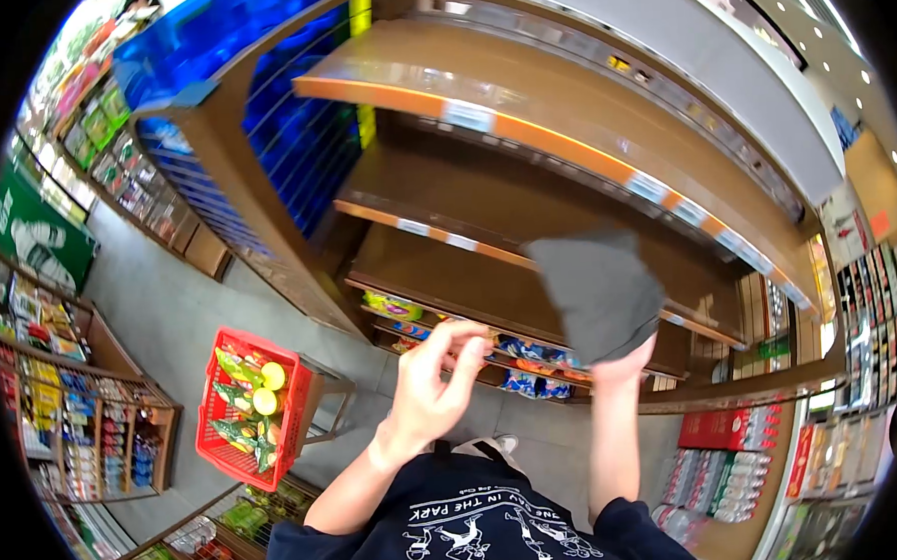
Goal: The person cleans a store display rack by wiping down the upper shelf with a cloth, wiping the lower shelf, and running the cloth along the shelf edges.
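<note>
A dark grey cloth (599,293) hangs over my right hand (627,360) in front of the middle shelves. It hides most of the fingers, leaving the wrist and a bit of the hand in sight; the hand holds the cloth. My left hand (435,381) is raised at the centre, its fingers curled in toward the thumb, with nothing visible in them. Ahead stands a brown shelf rack (464,174) with orange front edges and white price labels (468,115). On its lower levels lie colourful snack packets (523,382), partly behind my hands.
A red basket (213,440) holding yellow-green round items and dark green packets sits on a small stand at left. Blue stacked containers (296,116) stand beyond the rack's side. Bottled drinks (718,483) are low at right. More stocked shelves (84,416) line the left.
</note>
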`<move>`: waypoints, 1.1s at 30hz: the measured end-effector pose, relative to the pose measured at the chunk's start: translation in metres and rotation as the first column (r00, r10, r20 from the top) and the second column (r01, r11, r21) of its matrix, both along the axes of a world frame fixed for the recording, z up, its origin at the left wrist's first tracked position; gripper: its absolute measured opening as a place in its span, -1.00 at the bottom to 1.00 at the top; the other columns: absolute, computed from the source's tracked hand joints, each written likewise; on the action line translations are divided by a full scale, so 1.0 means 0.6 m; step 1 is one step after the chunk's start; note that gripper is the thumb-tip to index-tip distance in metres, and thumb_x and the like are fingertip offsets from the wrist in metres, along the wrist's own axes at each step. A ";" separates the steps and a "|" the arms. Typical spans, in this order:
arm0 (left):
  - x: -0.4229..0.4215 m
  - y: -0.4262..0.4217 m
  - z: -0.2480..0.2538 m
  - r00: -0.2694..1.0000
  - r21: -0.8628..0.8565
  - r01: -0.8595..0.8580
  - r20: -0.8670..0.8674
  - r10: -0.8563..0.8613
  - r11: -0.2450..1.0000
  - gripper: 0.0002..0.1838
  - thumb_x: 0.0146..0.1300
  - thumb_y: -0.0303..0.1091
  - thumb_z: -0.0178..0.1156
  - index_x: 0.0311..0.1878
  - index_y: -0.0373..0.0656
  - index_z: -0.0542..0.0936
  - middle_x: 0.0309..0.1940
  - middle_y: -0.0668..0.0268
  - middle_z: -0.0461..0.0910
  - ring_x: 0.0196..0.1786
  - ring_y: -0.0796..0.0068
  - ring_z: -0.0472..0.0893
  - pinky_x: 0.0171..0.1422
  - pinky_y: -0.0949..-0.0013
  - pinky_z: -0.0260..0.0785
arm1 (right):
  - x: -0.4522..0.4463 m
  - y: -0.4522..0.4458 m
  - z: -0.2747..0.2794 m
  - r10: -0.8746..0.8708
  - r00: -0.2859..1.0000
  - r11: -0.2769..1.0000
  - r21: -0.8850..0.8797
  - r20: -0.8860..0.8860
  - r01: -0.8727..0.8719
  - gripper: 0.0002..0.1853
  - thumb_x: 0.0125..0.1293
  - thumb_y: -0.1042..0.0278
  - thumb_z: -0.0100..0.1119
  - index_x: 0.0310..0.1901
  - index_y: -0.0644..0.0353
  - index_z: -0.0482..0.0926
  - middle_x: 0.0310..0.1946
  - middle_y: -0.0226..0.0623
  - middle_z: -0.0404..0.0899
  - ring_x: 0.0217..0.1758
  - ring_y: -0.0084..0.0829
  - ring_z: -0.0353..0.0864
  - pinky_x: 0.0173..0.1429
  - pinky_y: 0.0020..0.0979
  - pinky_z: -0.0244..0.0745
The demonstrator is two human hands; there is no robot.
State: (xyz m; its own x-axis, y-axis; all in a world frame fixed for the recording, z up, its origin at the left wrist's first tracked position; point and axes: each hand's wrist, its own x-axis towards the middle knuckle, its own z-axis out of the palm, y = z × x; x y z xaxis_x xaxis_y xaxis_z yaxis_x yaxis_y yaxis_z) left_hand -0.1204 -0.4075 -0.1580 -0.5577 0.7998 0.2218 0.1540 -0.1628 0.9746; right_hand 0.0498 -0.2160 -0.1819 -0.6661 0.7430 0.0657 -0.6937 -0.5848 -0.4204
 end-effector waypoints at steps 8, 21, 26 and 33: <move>-0.099 -0.061 -0.023 0.991 -0.076 0.016 0.132 -0.006 0.997 -0.75 0.44 -0.30 0.09 -0.04 -0.31 0.58 -0.36 0.21 0.70 -0.34 0.55 0.66 -0.30 0.51 0.49 | -0.250 0.190 0.012 -0.467 0.491 0.715 0.641 0.736 -0.280 -0.41 0.55 -0.15 -0.28 0.27 0.20 0.41 0.16 -0.26 0.55 0.19 -0.30 0.54 0.30 -0.33 0.39; -0.181 0.055 -0.021 0.896 -0.055 -0.247 -0.392 0.207 0.967 -0.74 0.30 -0.41 0.19 0.01 -0.32 0.55 -0.05 0.04 0.60 -0.03 0.18 0.59 0.04 0.24 0.45 | -0.365 0.146 0.029 -0.683 0.511 -0.089 0.634 0.523 -0.768 -0.50 0.40 0.16 0.13 0.31 0.15 0.42 0.41 0.05 0.22 0.54 -0.06 0.08 0.56 -0.21 0.04; -0.223 0.109 -0.054 0.596 -0.163 -0.525 -0.771 0.225 0.835 -0.46 0.32 -0.27 0.19 0.33 -0.18 0.35 0.42 0.05 0.20 0.51 -0.06 0.07 0.52 -0.04 -0.01 | -0.383 0.156 -0.011 -0.650 0.440 -0.109 0.497 0.620 -0.861 -0.38 0.43 -0.02 0.05 0.43 0.05 0.26 0.51 0.04 -0.03 0.60 0.03 -0.17 0.60 -0.09 -0.17; -0.252 0.117 -0.088 0.626 -0.100 -0.522 -0.719 0.301 0.847 -0.50 0.25 -0.27 0.28 0.23 -0.14 0.43 0.35 0.08 0.27 0.46 -0.04 0.15 0.47 -0.02 0.06 | -0.379 0.159 0.008 -0.587 0.382 -0.044 0.443 0.714 -0.895 -0.32 0.39 -0.13 0.06 0.47 -0.12 0.19 0.56 -0.04 -0.16 0.61 0.13 -0.36 0.61 0.00 -0.32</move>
State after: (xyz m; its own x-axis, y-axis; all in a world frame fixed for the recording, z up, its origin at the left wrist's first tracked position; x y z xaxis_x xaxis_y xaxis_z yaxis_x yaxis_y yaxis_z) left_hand -0.2714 -0.3371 -0.2110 -0.6380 0.6072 0.4735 0.7460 0.3350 0.5756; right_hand -0.1778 -0.1208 -0.1770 -0.9348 0.3052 -0.1818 0.3547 0.7727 -0.5264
